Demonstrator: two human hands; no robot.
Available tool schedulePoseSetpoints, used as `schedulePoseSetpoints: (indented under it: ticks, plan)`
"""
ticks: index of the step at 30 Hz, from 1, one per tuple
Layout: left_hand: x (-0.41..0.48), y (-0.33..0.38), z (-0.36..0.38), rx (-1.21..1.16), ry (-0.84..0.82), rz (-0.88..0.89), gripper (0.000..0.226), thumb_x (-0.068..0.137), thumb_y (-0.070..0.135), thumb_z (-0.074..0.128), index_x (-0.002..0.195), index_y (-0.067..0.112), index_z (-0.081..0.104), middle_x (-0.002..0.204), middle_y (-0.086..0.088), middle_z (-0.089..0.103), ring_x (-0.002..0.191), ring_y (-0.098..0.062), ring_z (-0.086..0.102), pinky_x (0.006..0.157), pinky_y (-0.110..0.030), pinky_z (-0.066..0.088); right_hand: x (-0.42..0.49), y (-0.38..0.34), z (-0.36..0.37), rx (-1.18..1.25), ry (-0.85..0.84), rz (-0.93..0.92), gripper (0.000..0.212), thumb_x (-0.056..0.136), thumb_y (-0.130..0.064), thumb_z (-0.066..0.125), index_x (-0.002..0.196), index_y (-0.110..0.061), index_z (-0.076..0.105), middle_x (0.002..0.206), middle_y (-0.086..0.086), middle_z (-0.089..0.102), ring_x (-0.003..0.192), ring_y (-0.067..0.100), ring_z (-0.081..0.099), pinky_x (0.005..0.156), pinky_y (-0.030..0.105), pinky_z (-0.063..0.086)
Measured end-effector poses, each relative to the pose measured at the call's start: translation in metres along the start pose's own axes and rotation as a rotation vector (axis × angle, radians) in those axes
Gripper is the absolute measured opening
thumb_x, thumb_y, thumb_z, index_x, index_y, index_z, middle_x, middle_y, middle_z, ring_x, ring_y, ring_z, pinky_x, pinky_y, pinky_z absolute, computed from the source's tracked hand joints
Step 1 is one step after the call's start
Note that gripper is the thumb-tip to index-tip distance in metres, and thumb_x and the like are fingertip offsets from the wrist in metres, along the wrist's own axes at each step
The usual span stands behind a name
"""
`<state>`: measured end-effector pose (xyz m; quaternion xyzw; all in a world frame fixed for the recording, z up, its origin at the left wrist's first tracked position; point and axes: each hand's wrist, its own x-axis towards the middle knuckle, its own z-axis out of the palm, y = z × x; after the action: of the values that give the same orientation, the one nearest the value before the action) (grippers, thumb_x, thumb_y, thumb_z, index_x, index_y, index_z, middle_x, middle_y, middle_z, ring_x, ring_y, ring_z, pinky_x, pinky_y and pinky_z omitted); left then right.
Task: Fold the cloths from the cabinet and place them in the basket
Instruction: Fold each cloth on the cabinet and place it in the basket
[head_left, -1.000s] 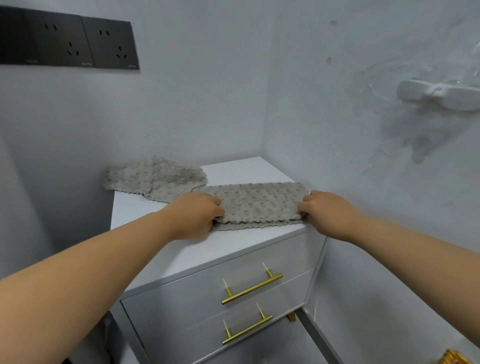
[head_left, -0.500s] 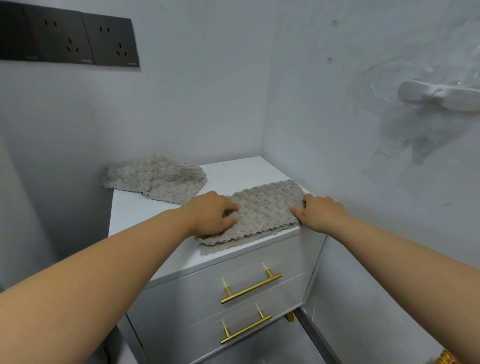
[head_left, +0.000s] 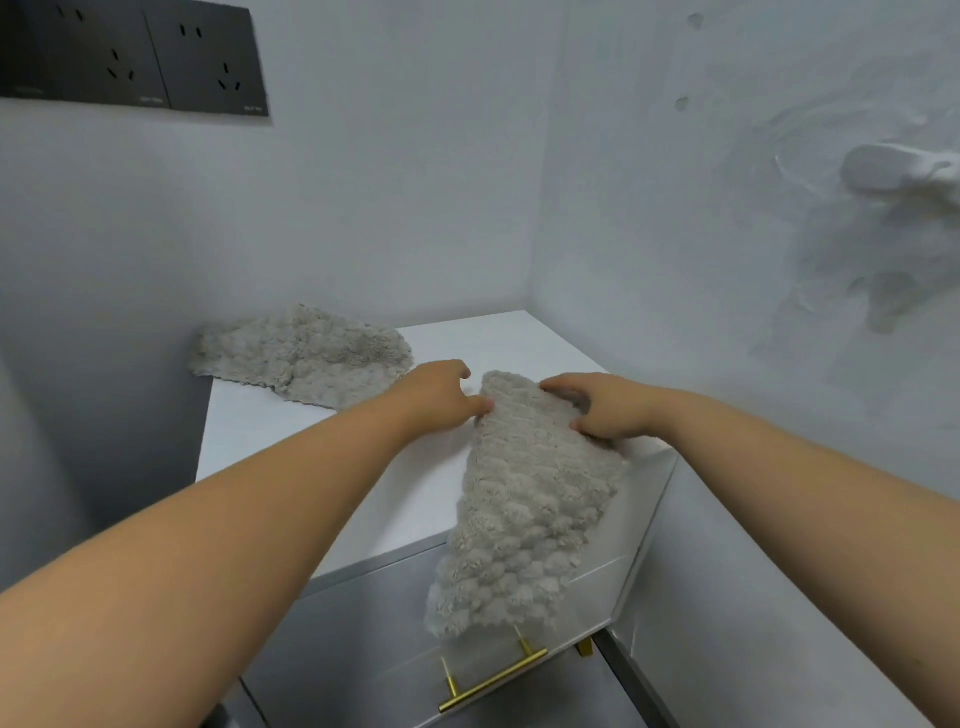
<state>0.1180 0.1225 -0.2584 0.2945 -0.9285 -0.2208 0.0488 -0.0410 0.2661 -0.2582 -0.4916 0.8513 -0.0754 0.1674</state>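
Light is soft, cool and even. The cloth below the right hand blurs slightly. The view warps toward its edges.

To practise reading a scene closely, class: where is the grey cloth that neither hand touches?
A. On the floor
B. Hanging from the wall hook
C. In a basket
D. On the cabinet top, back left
D: the loose cloth lies crumpled at the back left of the cabinet top, while the left hand and right hand hold the folded cloth.
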Motion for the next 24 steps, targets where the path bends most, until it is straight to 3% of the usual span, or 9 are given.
schedulePoseSetpoints:
  ticks: [3, 6, 9, 11, 13, 15, 18, 22, 24]
  plan:
    - [0.015, 0.006, 0.007, -0.112, 0.007, -0.008, 0.073, 0.088, 0.042, 0.063, 0.146, 0.011, 0.031, 0.145, -0.01, 0.042, 0.131, -0.026, 0.042, 0.104, -0.034, 0.034, 0.005, -0.005, -0.013, 0.089, -0.019, 0.071, 0.08, 0.085, -0.006, 0.065, 0.15, -0.023, 0.021, 0.145, 0.009, 0.037, 0.115, 0.022, 0.047, 0.1, 0.032, 0.042]
    - [0.026, 0.015, 0.01, -0.226, -0.031, -0.02, 0.078, 0.085, 0.025, 0.07, 0.148, 0.01, 0.026, 0.146, -0.011, 0.04, 0.131, -0.027, 0.041, 0.103, -0.032, 0.035, 0.013, -0.006, -0.024, 0.112, -0.084, 0.169, 0.086, 0.08, -0.013, 0.075, 0.148, -0.018, 0.024, 0.14, 0.011, 0.041, 0.112, 0.024, 0.047, 0.104, 0.036, 0.04]
    - [0.037, 0.022, 0.011, -0.224, -0.061, -0.034, 0.082, 0.084, 0.012, 0.07, 0.15, 0.01, 0.02, 0.148, -0.011, 0.036, 0.128, -0.028, 0.043, 0.094, -0.03, 0.04, 0.02, 0.001, -0.033, 0.167, -0.192, 0.257, 0.065, 0.079, -0.017, 0.076, 0.136, -0.011, 0.043, 0.122, 0.008, 0.055, 0.105, 0.022, 0.052, 0.094, 0.035, 0.042]
    - [0.043, 0.025, 0.008, -0.241, -0.077, -0.061, 0.078, 0.086, 0.006, 0.067, 0.149, 0.009, 0.021, 0.142, -0.012, 0.042, 0.108, -0.024, 0.055, 0.079, -0.028, 0.045, 0.026, 0.005, -0.038, 0.229, -0.208, 0.275, 0.044, 0.079, -0.015, 0.076, 0.118, -0.006, 0.057, 0.101, 0.006, 0.061, 0.088, 0.019, 0.055, 0.079, 0.031, 0.045]
    - [0.05, 0.024, 0.005, -0.239, -0.109, -0.103, 0.054, 0.086, 0.006, 0.068, 0.132, 0.011, 0.042, 0.115, -0.015, 0.054, 0.088, -0.023, 0.055, 0.078, -0.031, 0.049, 0.034, 0.008, -0.04, 0.252, -0.196, 0.279, 0.03, 0.078, -0.013, 0.076, 0.102, -0.006, 0.062, 0.091, 0.006, 0.06, 0.079, 0.018, 0.053, 0.071, 0.029, 0.046]
    - [0.055, 0.022, -0.001, -0.239, -0.112, -0.138, 0.02, 0.085, 0.008, 0.069, 0.092, 0.013, 0.051, 0.089, -0.012, 0.052, 0.086, -0.026, 0.053, 0.085, -0.035, 0.05, 0.041, 0.007, -0.04, 0.25, -0.159, 0.267, 0.022, 0.077, -0.011, 0.077, 0.092, -0.009, 0.06, 0.089, 0.006, 0.06, 0.079, 0.017, 0.054, 0.072, 0.029, 0.047]
    - [0.069, 0.016, -0.009, -0.323, -0.046, -0.158, 0.014, 0.086, 0.004, 0.066, 0.085, 0.006, 0.053, 0.083, -0.011, 0.055, 0.083, -0.026, 0.054, 0.086, -0.035, 0.052, 0.056, -0.003, -0.043, 0.446, 0.002, 0.238, 0.018, 0.078, 0.003, 0.071, 0.082, -0.006, 0.056, 0.084, 0.009, 0.057, 0.075, 0.02, 0.055, 0.072, 0.031, 0.05]
    - [0.09, 0.008, -0.019, -0.519, 0.18, -0.213, 0.04, 0.084, -0.007, 0.062, 0.06, 0.012, 0.037, 0.061, -0.003, 0.04, 0.056, -0.016, 0.046, 0.054, -0.019, 0.048, 0.078, -0.015, -0.052, 0.493, 0.294, 0.209, 0.029, 0.072, 0.011, 0.066, 0.071, -0.007, 0.044, 0.068, 0.008, 0.045, 0.059, 0.02, 0.045, 0.057, 0.03, 0.039]
    - [0.097, 0.002, -0.017, -0.544, 0.207, -0.21, 0.043, 0.083, -0.004, 0.064, 0.058, 0.014, 0.034, 0.062, -0.005, 0.04, 0.059, -0.018, 0.044, 0.063, -0.028, 0.046, 0.084, -0.021, -0.051, 0.388, 0.292, 0.197, 0.038, 0.07, 0.008, 0.069, 0.06, -0.012, 0.037, 0.062, 0.005, 0.038, 0.056, 0.02, 0.036, 0.054, 0.028, 0.031]
